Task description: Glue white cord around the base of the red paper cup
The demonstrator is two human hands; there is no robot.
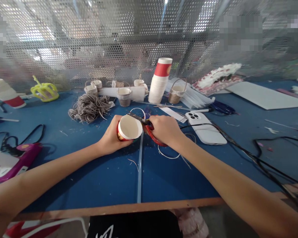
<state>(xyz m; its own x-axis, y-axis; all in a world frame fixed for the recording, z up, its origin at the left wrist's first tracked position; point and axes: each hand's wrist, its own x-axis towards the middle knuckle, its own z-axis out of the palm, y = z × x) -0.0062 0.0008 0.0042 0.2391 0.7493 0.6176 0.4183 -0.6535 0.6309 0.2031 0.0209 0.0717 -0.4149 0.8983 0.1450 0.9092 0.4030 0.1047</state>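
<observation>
My left hand [111, 136] grips a red paper cup [129, 129] with a white inside, its mouth tilted toward me, just above the blue table [89, 175]. My right hand [165, 129] holds red-handled scissors [149, 127] whose dark blades meet the cup's upper right rim. Both hands are close together at the middle of the table.
A stack of paper cups [160, 81], small cup baskets [124, 96] and a bundle of grey string [89, 107] lie behind. A white phone [206, 127] with a black cable is at right, a pink glue gun [17, 162] at left, a perforated metal screen at the back.
</observation>
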